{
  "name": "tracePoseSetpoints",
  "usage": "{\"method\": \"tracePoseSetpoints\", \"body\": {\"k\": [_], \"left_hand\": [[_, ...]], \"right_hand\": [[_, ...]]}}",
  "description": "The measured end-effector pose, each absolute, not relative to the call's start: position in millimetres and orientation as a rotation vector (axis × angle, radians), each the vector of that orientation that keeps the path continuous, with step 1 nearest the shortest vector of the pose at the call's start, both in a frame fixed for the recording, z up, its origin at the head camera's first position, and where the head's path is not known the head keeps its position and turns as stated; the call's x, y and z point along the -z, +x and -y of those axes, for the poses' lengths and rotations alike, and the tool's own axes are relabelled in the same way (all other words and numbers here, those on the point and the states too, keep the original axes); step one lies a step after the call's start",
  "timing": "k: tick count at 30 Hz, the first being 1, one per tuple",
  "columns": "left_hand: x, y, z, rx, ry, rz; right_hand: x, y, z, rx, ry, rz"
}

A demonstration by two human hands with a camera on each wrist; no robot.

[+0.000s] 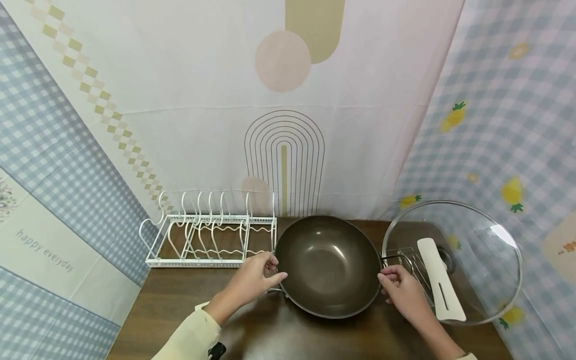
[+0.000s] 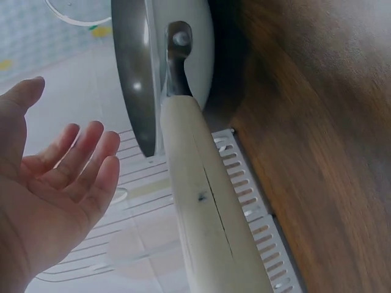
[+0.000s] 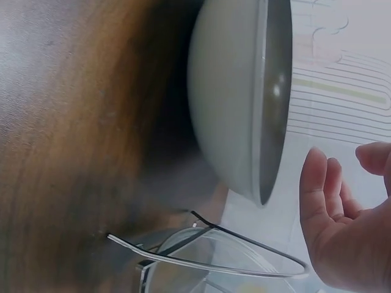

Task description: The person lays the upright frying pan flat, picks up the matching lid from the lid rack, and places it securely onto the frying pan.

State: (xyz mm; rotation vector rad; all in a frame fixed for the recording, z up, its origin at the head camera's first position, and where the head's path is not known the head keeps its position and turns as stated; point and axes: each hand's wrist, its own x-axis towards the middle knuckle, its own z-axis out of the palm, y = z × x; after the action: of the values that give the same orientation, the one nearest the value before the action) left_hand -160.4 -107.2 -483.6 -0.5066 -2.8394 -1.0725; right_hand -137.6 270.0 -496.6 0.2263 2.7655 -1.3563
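1. Patterned cloth (image 1: 189, 145) hangs behind a brown table (image 1: 180, 305), where the dark wok (image 1: 324, 270) sits mouth-up between the hands.
2. Left hand (image 1: 253, 277) and right hand (image 1: 402, 291) flank opposite sides of the rim; both have loosely bent fingers, thumbs spread away, pinching nothing.
3. Beige handle (image 2: 198, 183) extends from the wok's left side, its long axis passing the left hand, which is nearer.
4. Wrist views reveal the wok's pale outer wall (image 3: 223, 104) and gaps before the fingertips; the head view hides the handle's grip.
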Motion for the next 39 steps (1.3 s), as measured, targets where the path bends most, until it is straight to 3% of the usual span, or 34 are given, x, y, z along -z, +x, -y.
{"method": "tracePoseSetpoints", "body": {"k": [24,39], "left_hand": [[487.1,-165.4,76.1,1.407,-0.578,2.644],[486.7,-170.8,55.6,1.517,-0.616,2.667]], "right_hand": [[467.8,-139.5,-287.4,1.492,-0.101,-2.703],[451.0,-133.2,-297.0,1.527,-0.143,-2.662]]}}
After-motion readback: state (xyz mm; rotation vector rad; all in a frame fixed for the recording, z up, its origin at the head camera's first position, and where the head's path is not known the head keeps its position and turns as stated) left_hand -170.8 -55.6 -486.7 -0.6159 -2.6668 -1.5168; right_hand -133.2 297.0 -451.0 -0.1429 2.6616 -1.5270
